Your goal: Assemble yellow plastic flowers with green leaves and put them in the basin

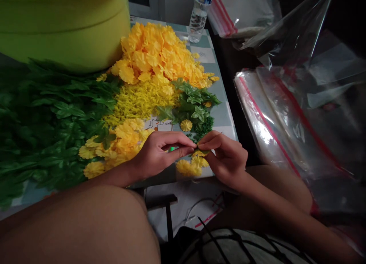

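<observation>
My left hand and my right hand meet over the table's near edge, thumbs and forefingers pinched together. Between their fingertips is a small artificial flower with yellow petals; its middle is mostly covered by the fingers. Just below it lie a few yellow petal pieces. Left of my left hand is a heap of yellow flower petals. Beyond the hands sit green leaf pieces, a round yellow flower and small dark green bits.
A large orange-yellow petal pile and thin yellow pieces cover the table's middle. Green artificial leaves spread left, before a yellow-green tub. A water bottle stands at the back corner. Clear plastic bags lie right.
</observation>
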Demonstrator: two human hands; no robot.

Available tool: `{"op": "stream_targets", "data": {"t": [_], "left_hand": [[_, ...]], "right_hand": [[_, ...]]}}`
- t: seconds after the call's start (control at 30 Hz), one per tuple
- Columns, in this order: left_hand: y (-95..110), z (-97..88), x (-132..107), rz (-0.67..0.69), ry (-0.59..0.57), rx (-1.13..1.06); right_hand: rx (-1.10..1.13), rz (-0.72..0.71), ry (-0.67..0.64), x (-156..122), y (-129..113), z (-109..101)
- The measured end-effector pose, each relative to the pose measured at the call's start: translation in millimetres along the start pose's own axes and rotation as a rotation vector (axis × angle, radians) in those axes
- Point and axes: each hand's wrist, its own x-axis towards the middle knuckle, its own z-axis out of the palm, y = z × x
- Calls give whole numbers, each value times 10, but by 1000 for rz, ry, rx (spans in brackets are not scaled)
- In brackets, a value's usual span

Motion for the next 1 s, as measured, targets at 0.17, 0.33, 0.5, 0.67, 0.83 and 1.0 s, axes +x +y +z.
{"op": "stream_targets", "data": {"t": [0.17,0.33,0.5,0.67,0.83,1.0], "left_hand": [[16,13,3,-31,-11,-38],[41,15,22,-94,-60,-79],[15,3,12,-158,-79,-70],[10,-24,13,-219,-154,27],[23,-20,17,-239,-201,151],[-12,-6,-16,-321,-201,89]], "right_hand": [[2,-2,-5,5,-13,11],[-10,10,-19,-20,-23,21],[11,147,-36,16,5,9],[153,513,-63,84,20,12],[342,638,-139,118,7,7],[368,676,-156,120,-6,1]]}}
